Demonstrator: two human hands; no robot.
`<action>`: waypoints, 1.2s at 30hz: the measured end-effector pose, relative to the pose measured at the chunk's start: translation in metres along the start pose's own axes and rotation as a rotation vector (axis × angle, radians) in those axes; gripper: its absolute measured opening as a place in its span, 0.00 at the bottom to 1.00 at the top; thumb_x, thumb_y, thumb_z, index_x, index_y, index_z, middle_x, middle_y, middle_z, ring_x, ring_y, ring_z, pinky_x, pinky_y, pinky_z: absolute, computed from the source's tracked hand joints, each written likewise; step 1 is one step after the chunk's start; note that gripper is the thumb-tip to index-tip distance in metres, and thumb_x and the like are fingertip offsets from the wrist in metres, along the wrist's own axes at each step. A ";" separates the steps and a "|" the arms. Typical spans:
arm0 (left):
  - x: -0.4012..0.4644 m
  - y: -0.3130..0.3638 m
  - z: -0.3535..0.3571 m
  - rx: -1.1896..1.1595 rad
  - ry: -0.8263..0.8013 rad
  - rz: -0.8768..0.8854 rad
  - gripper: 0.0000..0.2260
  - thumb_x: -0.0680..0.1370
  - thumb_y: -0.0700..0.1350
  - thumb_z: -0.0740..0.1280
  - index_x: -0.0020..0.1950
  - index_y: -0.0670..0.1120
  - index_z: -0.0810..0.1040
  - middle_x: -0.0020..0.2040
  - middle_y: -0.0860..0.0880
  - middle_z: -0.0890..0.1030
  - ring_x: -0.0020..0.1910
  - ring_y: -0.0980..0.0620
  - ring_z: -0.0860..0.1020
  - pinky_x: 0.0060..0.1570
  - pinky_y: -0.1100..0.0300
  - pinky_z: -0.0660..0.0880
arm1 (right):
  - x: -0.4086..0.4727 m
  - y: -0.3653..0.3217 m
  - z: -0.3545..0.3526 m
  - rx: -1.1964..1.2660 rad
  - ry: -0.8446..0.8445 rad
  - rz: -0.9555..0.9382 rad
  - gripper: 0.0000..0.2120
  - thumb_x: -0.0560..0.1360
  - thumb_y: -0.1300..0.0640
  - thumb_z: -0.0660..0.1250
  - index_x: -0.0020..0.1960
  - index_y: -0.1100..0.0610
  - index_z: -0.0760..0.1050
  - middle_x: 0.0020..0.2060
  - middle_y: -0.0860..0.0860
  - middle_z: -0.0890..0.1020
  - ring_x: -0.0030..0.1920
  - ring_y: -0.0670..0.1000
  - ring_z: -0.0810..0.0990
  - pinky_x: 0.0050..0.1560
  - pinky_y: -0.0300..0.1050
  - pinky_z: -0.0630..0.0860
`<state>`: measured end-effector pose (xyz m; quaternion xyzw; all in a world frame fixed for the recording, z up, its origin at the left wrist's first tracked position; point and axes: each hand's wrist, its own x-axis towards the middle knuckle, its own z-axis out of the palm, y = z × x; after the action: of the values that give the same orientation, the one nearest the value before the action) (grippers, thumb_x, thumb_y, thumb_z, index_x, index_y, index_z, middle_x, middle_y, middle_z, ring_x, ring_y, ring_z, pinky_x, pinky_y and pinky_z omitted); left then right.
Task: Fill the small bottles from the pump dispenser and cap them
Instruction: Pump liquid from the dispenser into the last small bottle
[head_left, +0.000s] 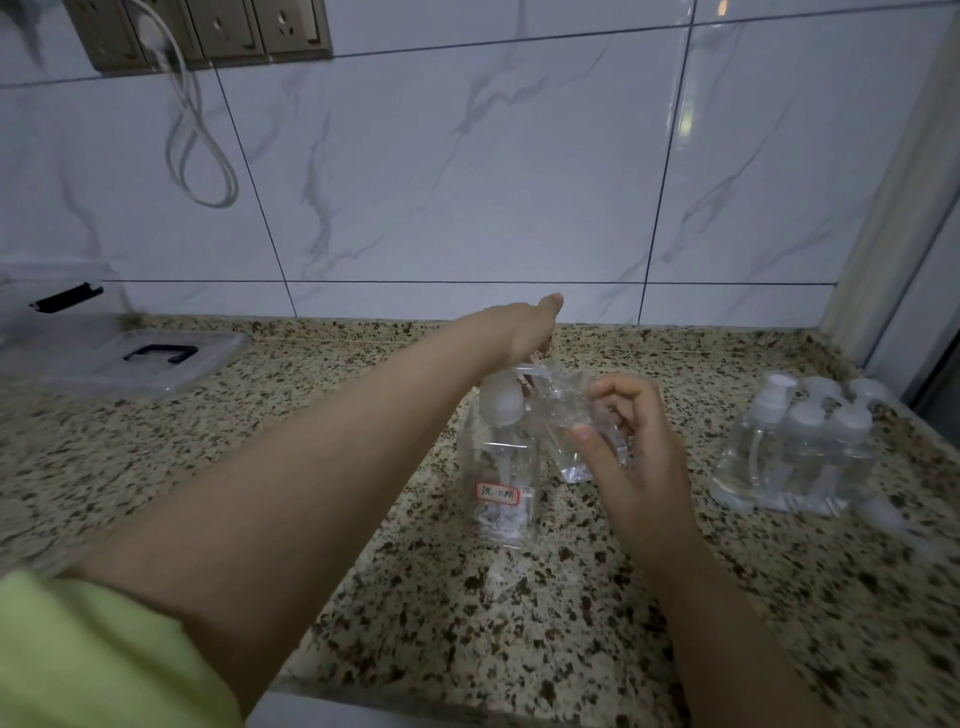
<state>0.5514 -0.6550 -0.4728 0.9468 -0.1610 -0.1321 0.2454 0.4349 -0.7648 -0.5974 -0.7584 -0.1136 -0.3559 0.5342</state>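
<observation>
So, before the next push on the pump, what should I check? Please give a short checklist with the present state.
1. Left hand on the pump dispenser head: ok.
2. Right hand holds the small bottle: ok.
3. Bottle mouth under the spout: cannot tell, blurred.
4. Dispenser upright on the counter: ok.
5. Liquid left in the dispenser: cannot tell.
6. Capped bottles stand apart on the right: ok.

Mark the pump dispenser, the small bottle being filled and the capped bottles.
pump dispenser (501, 488): head view, on its red-edged label.
small bottle (566, 415): head view, on its clear body.
capped bottles (805, 415): head view, on one white cap.
</observation>
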 end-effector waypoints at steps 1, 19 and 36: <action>-0.001 0.000 0.000 0.005 -0.013 -0.003 0.32 0.84 0.61 0.41 0.68 0.45 0.77 0.71 0.41 0.73 0.70 0.42 0.69 0.65 0.50 0.62 | 0.000 0.000 0.000 -0.007 -0.005 -0.002 0.14 0.77 0.45 0.64 0.60 0.49 0.71 0.53 0.35 0.79 0.55 0.41 0.80 0.53 0.37 0.77; -0.001 0.002 -0.001 0.064 -0.034 -0.042 0.31 0.84 0.61 0.42 0.64 0.45 0.79 0.68 0.39 0.74 0.61 0.40 0.75 0.58 0.52 0.69 | 0.000 0.001 0.000 -0.013 0.006 -0.015 0.15 0.77 0.44 0.65 0.61 0.47 0.70 0.54 0.38 0.80 0.58 0.44 0.81 0.58 0.41 0.78; 0.001 0.004 -0.002 0.053 -0.023 0.001 0.30 0.84 0.60 0.42 0.70 0.45 0.75 0.70 0.42 0.74 0.69 0.43 0.70 0.62 0.51 0.64 | 0.000 -0.003 0.000 0.002 -0.005 0.001 0.12 0.76 0.44 0.64 0.59 0.43 0.70 0.55 0.34 0.79 0.60 0.43 0.80 0.60 0.38 0.76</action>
<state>0.5518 -0.6574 -0.4694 0.9513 -0.1676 -0.1385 0.2183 0.4332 -0.7633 -0.5953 -0.7587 -0.1148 -0.3539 0.5347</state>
